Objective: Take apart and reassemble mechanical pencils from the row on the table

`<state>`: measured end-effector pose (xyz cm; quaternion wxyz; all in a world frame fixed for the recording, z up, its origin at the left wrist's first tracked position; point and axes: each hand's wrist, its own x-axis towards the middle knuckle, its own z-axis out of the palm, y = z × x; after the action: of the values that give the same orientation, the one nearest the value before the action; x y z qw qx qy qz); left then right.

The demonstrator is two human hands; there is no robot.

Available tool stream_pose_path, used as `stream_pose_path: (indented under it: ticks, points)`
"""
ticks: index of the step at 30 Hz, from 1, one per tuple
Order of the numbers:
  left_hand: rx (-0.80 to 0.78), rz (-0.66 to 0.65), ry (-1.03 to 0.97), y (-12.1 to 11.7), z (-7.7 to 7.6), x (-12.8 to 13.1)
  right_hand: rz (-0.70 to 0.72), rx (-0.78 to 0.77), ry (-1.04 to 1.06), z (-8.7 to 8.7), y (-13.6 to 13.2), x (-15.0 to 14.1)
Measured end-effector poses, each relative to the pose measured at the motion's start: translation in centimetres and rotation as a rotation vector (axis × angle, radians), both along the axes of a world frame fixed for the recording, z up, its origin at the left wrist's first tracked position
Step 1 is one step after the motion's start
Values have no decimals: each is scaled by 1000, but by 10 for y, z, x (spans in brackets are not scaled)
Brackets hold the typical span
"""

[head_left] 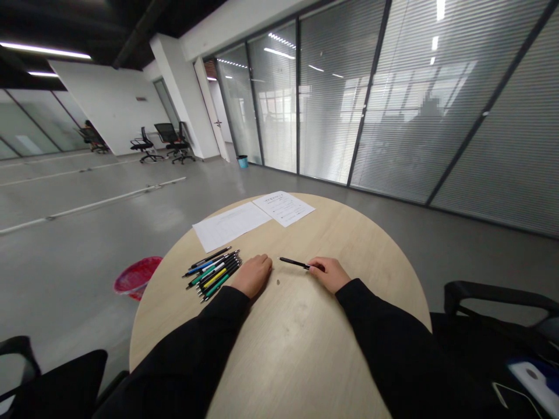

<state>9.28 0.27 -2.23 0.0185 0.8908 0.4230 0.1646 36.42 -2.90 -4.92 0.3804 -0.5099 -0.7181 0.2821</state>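
A round light-wood table (305,337) fills the lower middle of the head view. My right hand (331,273) rests on it with fingers pinched around a black pen (294,263) that points left. My left hand (254,274) lies on the tabletop in a loose fist, with nothing visible in it. Just left of that hand lies a row of several pens (213,272), black, blue, green and yellow. A small dark speck (278,283) sits on the wood between my hands.
Two paper sheets (231,224) (283,207) lie at the table's far edge. A red basket (135,277) stands on the floor to the left. Black chairs sit at lower left (52,372) and right (498,302). Glass partitions run behind.
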Motion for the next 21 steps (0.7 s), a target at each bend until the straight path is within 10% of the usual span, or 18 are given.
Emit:
stream_pose_path:
  ticks: [21]
  points:
    - [-137, 142, -374, -2, 1, -1, -26, 29, 17, 4, -1, 0]
